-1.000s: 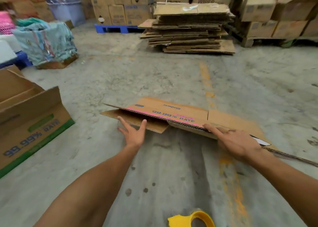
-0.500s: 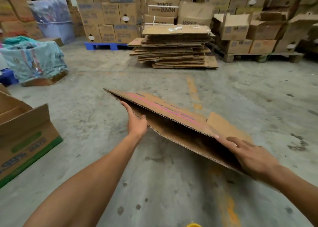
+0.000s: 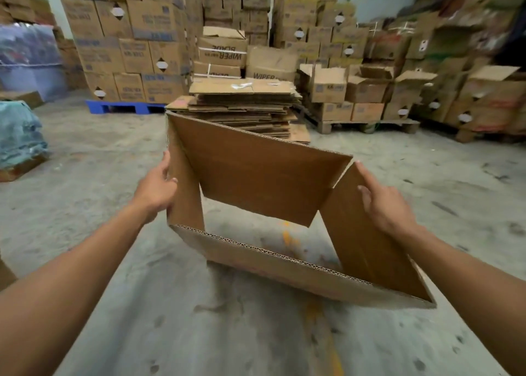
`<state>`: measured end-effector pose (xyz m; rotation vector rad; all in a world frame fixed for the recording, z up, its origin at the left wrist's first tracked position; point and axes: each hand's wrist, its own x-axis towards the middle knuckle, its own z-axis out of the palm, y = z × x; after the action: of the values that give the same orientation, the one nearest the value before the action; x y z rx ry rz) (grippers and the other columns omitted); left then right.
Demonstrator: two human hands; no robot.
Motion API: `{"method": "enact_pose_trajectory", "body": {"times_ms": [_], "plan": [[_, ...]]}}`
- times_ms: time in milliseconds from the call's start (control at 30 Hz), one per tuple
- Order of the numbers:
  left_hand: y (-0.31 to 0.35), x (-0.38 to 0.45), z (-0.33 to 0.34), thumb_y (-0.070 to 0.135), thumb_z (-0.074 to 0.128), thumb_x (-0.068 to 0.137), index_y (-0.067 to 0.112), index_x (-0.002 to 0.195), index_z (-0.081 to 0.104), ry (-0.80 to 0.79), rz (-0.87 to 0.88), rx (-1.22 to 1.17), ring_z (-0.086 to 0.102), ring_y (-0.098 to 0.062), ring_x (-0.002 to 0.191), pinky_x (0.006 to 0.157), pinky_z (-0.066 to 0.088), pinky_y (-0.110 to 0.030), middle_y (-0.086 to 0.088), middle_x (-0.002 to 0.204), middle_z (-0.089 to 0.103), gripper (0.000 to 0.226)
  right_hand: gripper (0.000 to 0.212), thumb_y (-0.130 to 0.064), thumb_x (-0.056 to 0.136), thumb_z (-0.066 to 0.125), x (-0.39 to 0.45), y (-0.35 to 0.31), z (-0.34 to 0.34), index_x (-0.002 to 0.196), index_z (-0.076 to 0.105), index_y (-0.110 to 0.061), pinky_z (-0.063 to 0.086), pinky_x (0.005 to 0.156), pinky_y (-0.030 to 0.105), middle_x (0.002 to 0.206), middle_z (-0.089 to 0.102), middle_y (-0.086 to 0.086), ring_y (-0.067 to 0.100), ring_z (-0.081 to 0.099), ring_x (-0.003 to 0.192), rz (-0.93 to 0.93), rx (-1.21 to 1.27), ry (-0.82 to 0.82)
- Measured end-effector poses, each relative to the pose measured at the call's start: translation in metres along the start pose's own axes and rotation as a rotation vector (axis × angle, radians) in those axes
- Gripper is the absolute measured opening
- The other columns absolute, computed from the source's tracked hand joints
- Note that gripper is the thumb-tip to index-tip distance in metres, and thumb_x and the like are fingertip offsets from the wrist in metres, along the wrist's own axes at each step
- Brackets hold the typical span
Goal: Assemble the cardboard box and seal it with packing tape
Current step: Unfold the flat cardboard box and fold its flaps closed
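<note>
One cardboard box [image 3: 264,173] and two hands on it, held up over the concrete floor [image 3: 199,333] in front of a stack of flat cardboard [image 3: 244,105]. The left hand [image 3: 155,189] grips the left corner edge, fingers curled around it; the right hand [image 3: 382,204] lies with straight fingers against the right panel. Half a second ago the box was a flat sheet, and now it's popped open into a tube!

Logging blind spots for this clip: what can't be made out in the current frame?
- Left hand fingers: head view, hidden behind the cardboard box wall.
- Packing tape: none in view.
- Box's outer print: only inner faces show.
- Stacked cartons at right: blurred, labels unreadable.
- Right hand: straight fingers on the side panel.
</note>
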<state>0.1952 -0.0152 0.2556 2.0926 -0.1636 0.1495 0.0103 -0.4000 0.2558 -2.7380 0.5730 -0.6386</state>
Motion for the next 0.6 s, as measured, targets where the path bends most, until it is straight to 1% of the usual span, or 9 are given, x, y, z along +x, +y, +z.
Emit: {"method": "enact_pose_trajectory", "body": {"times_ms": [67, 133, 200, 233, 300, 367, 400, 467, 600], "plan": [[0.012, 0.013, -0.015, 0.002, 0.041, 0.097, 0.033, 0.155, 0.014, -0.067, -0.011, 0.061, 0.046, -0.026, 0.128, 0.096, 0.044, -0.035, -0.002, 0.158, 0.032, 0.071, 0.057, -0.027, 0.104, 0.037, 0.024, -0.008, -0.010, 0.154, 0.015, -0.042, 0.053, 0.084, 0.045, 0.114, 0.067, 0.021, 0.036, 0.063, 0.096, 0.040, 0.001, -0.040], [0.021, 0.023, -0.025, -0.003, 0.039, 0.095, 0.028, 0.155, 0.018, -0.122, -0.040, 0.120, 0.049, -0.027, 0.125, 0.088, 0.047, -0.028, -0.001, 0.151, 0.039, 0.070, 0.057, -0.024, 0.104, 0.039, 0.045, -0.015, -0.013, 0.155, 0.018, -0.037, 0.053, 0.082, 0.041, 0.130, 0.061, 0.018, 0.033, 0.062, 0.104, 0.062, 0.003, -0.093], [0.029, 0.029, -0.031, -0.007, 0.036, 0.095, 0.024, 0.155, 0.022, -0.182, -0.078, 0.166, 0.056, -0.022, 0.105, 0.065, 0.050, -0.017, 0.002, 0.140, 0.046, 0.069, 0.059, -0.020, 0.102, 0.041, 0.064, -0.014, -0.008, 0.155, 0.019, -0.035, 0.052, 0.068, 0.034, 0.132, 0.058, 0.015, 0.025, 0.061, 0.092, 0.086, 0.005, -0.148], [0.032, 0.031, -0.033, -0.008, 0.035, 0.095, 0.024, 0.154, 0.024, -0.211, -0.094, 0.181, 0.057, -0.020, 0.100, 0.061, 0.049, -0.017, 0.001, 0.142, 0.047, 0.068, 0.060, -0.019, 0.101, 0.043, 0.071, -0.014, -0.005, 0.155, 0.019, -0.035, 0.051, 0.064, 0.032, 0.131, 0.058, 0.015, 0.021, 0.059, 0.086, 0.101, -0.007, -0.177], [0.036, 0.037, -0.036, -0.009, 0.033, 0.096, 0.026, 0.151, 0.032, -0.252, -0.113, 0.207, 0.057, -0.022, 0.104, 0.071, 0.053, -0.026, 0.002, 0.139, 0.050, 0.066, 0.062, -0.015, 0.100, 0.044, 0.087, -0.012, 0.004, 0.155, 0.020, -0.033, 0.048, 0.058, 0.028, 0.129, 0.058, 0.017, 0.017, 0.055, 0.075, 0.113, -0.051, -0.229], [0.039, 0.041, -0.038, -0.011, 0.032, 0.097, 0.025, 0.147, 0.039, -0.265, -0.120, 0.213, 0.058, -0.019, 0.093, 0.066, 0.053, -0.025, 0.000, 0.123, 0.056, 0.062, 0.064, -0.010, 0.099, 0.045, 0.099, -0.016, 0.009, 0.155, 0.020, -0.030, 0.039, 0.051, 0.024, 0.131, 0.058, 0.019, 0.017, 0.052, 0.072, 0.116, -0.108, -0.255], [0.041, 0.042, -0.039, -0.011, 0.032, 0.097, 0.023, 0.148, 0.039, -0.255, -0.126, 0.226, 0.057, -0.019, 0.090, 0.064, 0.053, -0.024, -0.003, 0.123, 0.057, 0.061, 0.065, -0.008, 0.099, 0.046, 0.105, -0.018, 0.010, 0.155, 0.021, -0.029, 0.039, 0.052, 0.025, 0.129, 0.058, 0.019, 0.020, 0.054, 0.076, 0.123, -0.126, -0.266], [0.043, 0.044, -0.042, -0.011, 0.033, 0.096, 0.022, 0.150, 0.036, -0.241, -0.133, 0.279, 0.055, -0.022, 0.101, 0.070, 0.049, -0.024, -0.009, 0.136, 0.055, 0.063, 0.065, -0.005, 0.098, 0.045, 0.113, -0.025, 0.011, 0.154, 0.022, -0.026, 0.043, 0.058, 0.027, 0.121, 0.059, 0.018, 0.023, 0.058, 0.081, 0.148, -0.143, -0.293], [0.043, 0.038, -0.060, -0.014, 0.035, 0.090, 0.022, 0.151, 0.032, -0.246, -0.142, 0.361, 0.050, -0.017, 0.105, 0.050, 0.041, -0.008, -0.005, 0.146, 0.048, 0.071, 0.064, 0.000, 0.096, 0.040, 0.113, -0.040, 0.005, 0.154, 0.025, -0.023, 0.049, 0.081, 0.040, 0.131, 0.057, 0.023, 0.036, 0.060, 0.106, 0.180, -0.160, -0.304]]}}
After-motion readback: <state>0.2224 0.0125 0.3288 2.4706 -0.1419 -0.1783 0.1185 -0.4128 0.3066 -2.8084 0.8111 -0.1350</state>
